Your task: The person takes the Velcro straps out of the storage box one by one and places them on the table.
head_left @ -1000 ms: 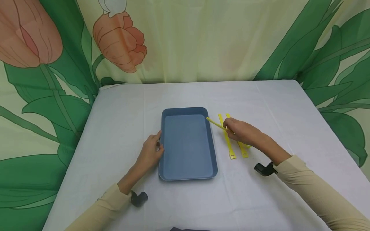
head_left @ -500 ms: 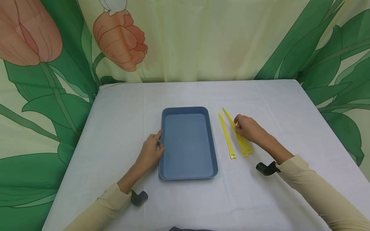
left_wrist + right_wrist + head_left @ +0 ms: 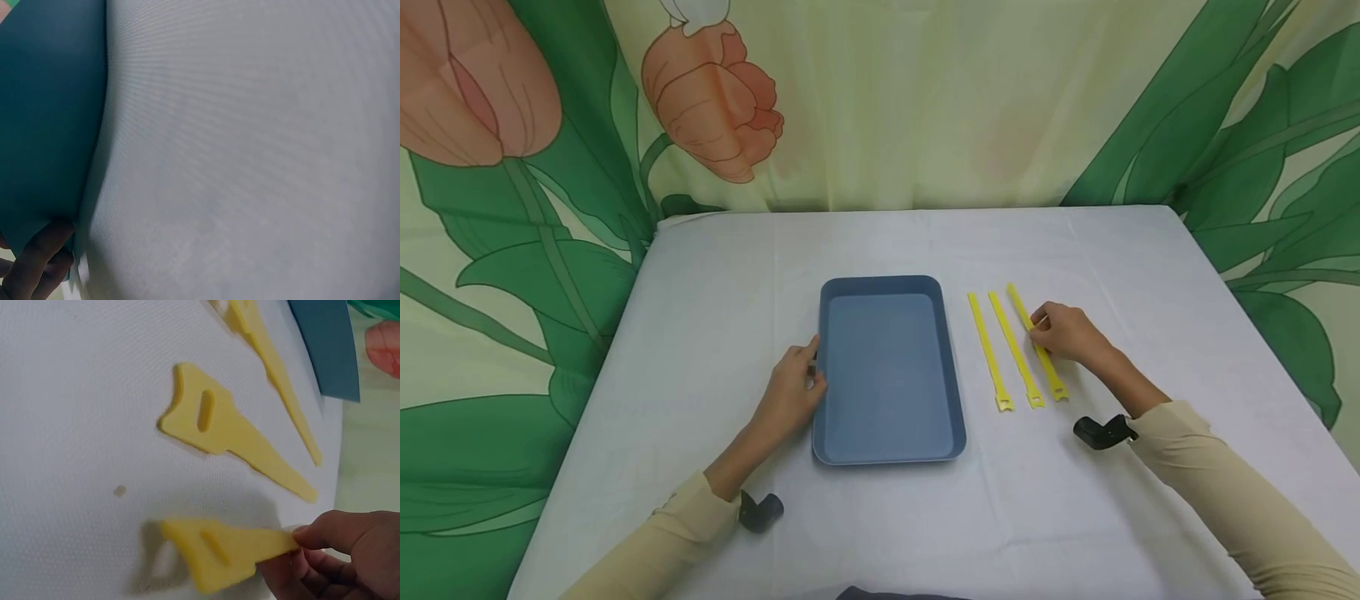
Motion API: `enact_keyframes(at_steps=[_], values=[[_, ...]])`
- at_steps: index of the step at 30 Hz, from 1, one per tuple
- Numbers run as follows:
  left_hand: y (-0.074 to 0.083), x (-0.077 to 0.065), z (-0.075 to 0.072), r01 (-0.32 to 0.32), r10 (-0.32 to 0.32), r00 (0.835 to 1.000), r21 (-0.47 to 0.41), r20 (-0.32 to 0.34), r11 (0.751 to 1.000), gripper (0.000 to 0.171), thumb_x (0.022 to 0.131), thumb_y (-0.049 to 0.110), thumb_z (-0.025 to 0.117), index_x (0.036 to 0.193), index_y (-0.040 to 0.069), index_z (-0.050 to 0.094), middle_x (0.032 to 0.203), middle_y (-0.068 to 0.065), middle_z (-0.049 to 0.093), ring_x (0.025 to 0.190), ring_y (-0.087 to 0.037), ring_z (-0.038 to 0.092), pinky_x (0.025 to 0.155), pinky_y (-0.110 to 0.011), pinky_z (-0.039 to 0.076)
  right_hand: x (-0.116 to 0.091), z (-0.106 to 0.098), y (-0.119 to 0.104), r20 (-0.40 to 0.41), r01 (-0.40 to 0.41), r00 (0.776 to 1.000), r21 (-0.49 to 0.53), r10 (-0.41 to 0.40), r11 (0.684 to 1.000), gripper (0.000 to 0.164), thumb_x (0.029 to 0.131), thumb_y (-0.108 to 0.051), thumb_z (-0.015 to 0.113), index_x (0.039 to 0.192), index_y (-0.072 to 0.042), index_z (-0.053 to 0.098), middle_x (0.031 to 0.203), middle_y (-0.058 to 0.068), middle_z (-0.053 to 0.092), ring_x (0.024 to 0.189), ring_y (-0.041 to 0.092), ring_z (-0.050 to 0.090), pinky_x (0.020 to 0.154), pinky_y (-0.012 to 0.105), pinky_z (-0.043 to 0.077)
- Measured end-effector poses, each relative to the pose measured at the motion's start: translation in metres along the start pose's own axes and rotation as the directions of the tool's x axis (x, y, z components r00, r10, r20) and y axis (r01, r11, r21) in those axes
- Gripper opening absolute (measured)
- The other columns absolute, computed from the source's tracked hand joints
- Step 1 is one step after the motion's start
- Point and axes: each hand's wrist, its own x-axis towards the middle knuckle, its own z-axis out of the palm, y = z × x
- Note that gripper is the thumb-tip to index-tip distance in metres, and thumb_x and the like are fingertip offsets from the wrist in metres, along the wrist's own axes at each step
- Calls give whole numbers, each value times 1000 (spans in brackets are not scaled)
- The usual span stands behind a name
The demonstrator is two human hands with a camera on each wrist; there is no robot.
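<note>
Three yellow hook-and-loop cable ties, each with a slotted wide head, are lined up to the right of a blue-grey tray [image 3: 891,375]. The left cable tie [image 3: 988,354] and the middle cable tie [image 3: 1015,350] lie flat on the white cloth. My right hand [image 3: 1067,332] pinches the right cable tie [image 3: 212,550] by its narrow strap between thumb and fingers; its head is tilted, with a shadow beneath. At the tray's left side, my left hand [image 3: 792,387] holds the edge with thumb and fingers; its fingertips [image 3: 53,237] show against the tray wall in the left wrist view.
A white cloth [image 3: 715,275] covers the table. Behind it hangs a curtain [image 3: 925,100] printed with tulips and leaves. Black wrist cameras [image 3: 762,515] sit at both sleeve cuffs. A small speck [image 3: 120,490] shows on the cloth near the ties.
My right hand has carried its cable tie rightward, from beside the tray across the others to the row's right end. The ties now lie apart instead of overlapping. My left hand stays put.
</note>
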Motion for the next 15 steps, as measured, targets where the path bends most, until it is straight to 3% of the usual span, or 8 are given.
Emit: enact_keyframes(at_steps=[15], values=[[1, 0, 0, 0, 0, 1000, 8, -3, 1000, 59, 84, -4, 56, 139, -9, 35, 113, -24, 52, 97, -30, 59, 79, -35, 52, 1, -3, 5, 26, -118, 993, 97, 116, 988, 27, 90, -11, 61, 103, 13, 58, 74, 14, 62, 56, 16, 60, 54, 29, 53]])
